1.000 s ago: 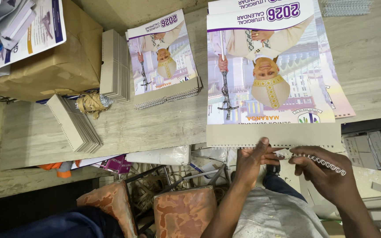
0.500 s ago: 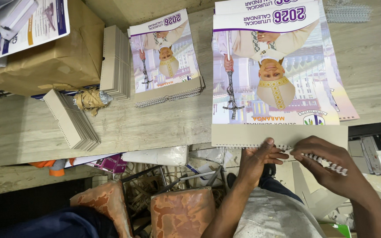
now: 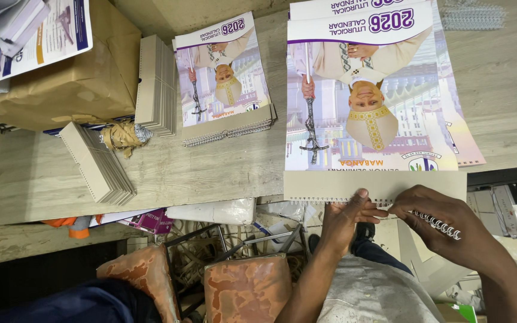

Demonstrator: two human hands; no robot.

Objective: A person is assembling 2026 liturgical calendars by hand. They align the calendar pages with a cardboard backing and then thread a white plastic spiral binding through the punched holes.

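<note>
Two hands were engaged at the table's near edge; the left hand (image 3: 345,212) was pressed, fingers closed, on the calendar's (image 3: 372,119) punched card edge; the right hand (image 3: 444,224) was pinched shut on a wire binding coil (image 3: 441,225), judged light, springy, easily bent, best held along its length.

We see even, fairly bright light on the worktop (image 3: 222,173), with soft shadows and mild sheen on the calendar cover (image 3: 366,101). Below its edge things turn dim; focus stays sharp.
</note>
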